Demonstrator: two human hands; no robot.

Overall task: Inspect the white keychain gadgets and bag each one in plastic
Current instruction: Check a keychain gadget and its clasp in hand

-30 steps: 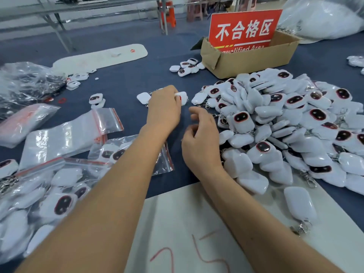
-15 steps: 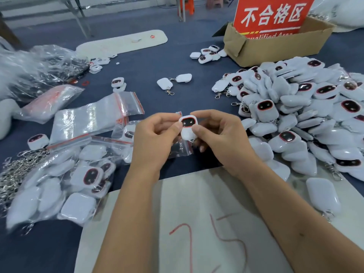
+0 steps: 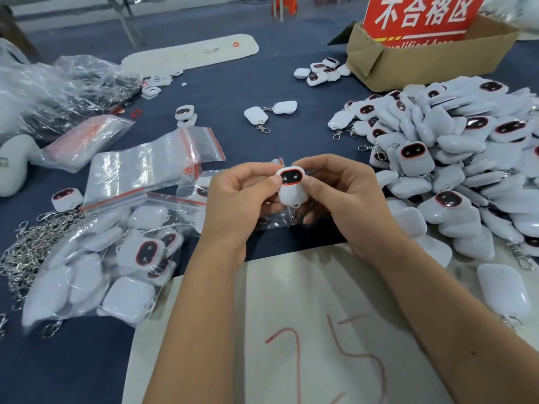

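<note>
- The red sign in the upper right is cut off by the top edge; its lower line of print is hidden behind the cardboard box wall
- The gadget pile runs off the right edge; many pieces lie buried under others
- The held gadget has its sides covered by the thumbs of the left hand and right hand; its clip, below, is blurred
- The bagged gadgets at lower left are smeared by glare and motion blur
- The crumpled plastic at upper left hides its dark contents; it is cut by the left edge
</note>
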